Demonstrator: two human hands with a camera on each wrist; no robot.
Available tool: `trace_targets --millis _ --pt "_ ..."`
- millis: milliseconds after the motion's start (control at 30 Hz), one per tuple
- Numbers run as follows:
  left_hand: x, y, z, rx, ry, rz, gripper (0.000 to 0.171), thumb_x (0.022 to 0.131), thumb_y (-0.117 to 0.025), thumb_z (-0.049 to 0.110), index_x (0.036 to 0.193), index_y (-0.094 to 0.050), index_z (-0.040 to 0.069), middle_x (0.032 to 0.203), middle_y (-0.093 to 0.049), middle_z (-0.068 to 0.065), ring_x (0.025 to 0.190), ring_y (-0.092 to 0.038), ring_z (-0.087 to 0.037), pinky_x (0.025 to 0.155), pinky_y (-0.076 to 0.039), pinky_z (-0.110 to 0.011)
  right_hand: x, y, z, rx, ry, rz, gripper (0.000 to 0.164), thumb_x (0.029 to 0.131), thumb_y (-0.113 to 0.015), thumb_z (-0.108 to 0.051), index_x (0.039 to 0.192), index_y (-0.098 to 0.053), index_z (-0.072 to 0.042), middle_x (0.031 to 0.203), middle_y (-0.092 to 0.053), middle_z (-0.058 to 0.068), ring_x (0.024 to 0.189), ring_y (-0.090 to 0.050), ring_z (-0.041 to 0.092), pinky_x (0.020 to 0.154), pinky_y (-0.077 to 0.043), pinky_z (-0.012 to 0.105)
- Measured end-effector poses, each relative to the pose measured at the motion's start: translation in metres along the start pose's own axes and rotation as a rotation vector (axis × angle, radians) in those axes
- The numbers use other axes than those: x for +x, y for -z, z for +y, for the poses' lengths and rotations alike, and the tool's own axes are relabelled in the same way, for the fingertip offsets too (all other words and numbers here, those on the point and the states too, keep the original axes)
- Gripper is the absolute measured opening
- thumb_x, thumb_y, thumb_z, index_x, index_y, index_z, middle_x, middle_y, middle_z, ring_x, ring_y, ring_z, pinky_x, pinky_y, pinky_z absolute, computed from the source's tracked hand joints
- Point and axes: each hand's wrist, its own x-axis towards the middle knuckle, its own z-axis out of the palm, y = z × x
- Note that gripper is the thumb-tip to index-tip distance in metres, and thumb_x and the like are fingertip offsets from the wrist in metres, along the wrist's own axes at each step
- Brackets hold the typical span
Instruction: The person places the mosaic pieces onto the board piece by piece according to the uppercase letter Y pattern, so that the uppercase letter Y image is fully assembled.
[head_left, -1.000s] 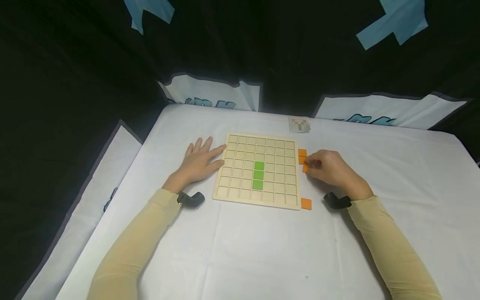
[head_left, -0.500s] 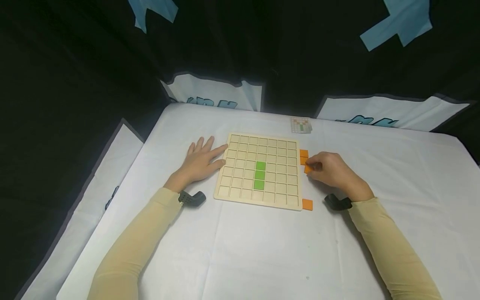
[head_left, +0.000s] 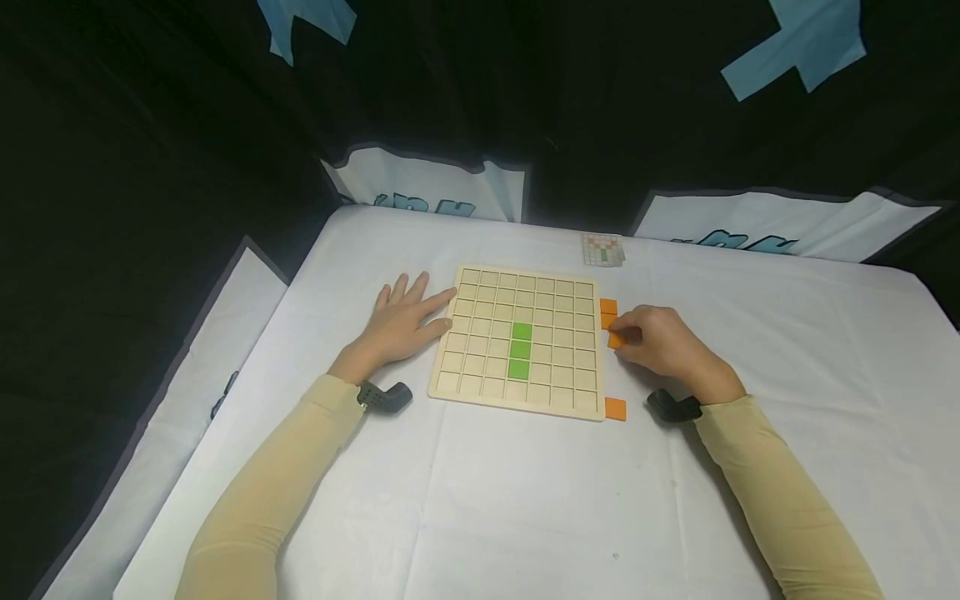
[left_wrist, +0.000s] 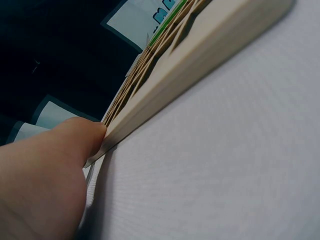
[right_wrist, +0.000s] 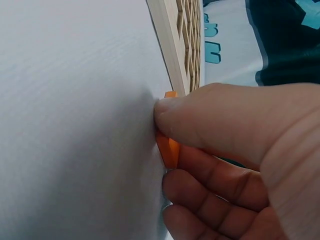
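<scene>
A square wooden grid board (head_left: 480, 404) lies on the white cloth, with three green tiles (head_left: 519, 350) in a column in its middle cells. My left hand (head_left: 393, 329) rests flat with spread fingers, its thumb and index fingertip touching the board's left edge. At the right edge, my right hand (head_left: 660, 337) pinches an orange tile (right_wrist: 169, 150) between thumb and fingers, low by the cloth. Just beyond it, against the same edge, lie two more orange tiles (head_left: 608, 307). Another orange tile (head_left: 615, 409) sits by the board's near right corner.
Behind the board, a small card (head_left: 602, 250) printed with a coloured grid lies on the white cloth (head_left: 517, 500). Black curtains (head_left: 585, 100) with blue tape stand behind and to the left of the table. Each wrist wears a dark camera mount (head_left: 675, 406).
The head view has shifted slightly. Both hands and the board stay nearly where they were, with the orange tile still pinched in my right hand.
</scene>
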Motion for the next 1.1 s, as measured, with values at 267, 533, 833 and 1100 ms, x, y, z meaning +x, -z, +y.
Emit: trace_targets --millis 267,533,833,1100 --pt "0.0001 0.001 0.0015 0.006 0.008 -0.011 0.061 0.104 -0.043 0.049 0.161 -0.033 0.03 0.172 -0.008 -0.02 0.158 0.004 -0.048 0.126 0.005 -0.065 0.0001 -0.0017 0.0019 -0.001 0.014 0.008 0.032 0.082 -0.075 0.003 0.114 -0.074 0.007 0.109 -0.074 0.022 0.093 -0.064 0.031 0.089 -0.055 0.048" --pt "0.0003 0.0 0.0031 0.017 0.017 -0.014 0.061 0.104 -0.042 0.05 0.161 -0.033 0.031 0.172 -0.007 -0.019 0.159 0.004 -0.046 0.127 0.005 -0.065 -0.0003 -0.0034 0.002 0.004 -0.008 0.006 0.032 0.082 -0.073 0.003 0.115 -0.073 0.007 0.108 -0.074 0.021 0.092 -0.062 0.029 0.089 -0.056 0.048" --pt "-0.0003 0.0013 0.0041 0.014 0.018 -0.013 0.061 0.104 -0.042 0.05 0.161 -0.033 0.03 0.172 -0.008 -0.019 0.159 0.004 -0.046 0.127 0.004 -0.064 -0.0008 -0.0028 0.0019 -0.006 0.016 0.014 0.031 0.081 -0.074 0.003 0.112 -0.075 0.006 0.104 -0.074 0.019 0.088 -0.061 0.027 0.085 -0.055 0.044" --pt "-0.0018 0.003 0.0046 0.017 0.02 -0.011 0.061 0.104 -0.043 0.049 0.161 -0.033 0.029 0.172 -0.008 -0.02 0.158 0.004 -0.047 0.127 0.004 -0.065 0.0009 -0.0014 0.0012 -0.005 0.04 0.032 0.029 0.081 -0.075 0.002 0.11 -0.076 0.005 0.101 -0.074 0.018 0.086 -0.061 0.026 0.082 -0.054 0.042"
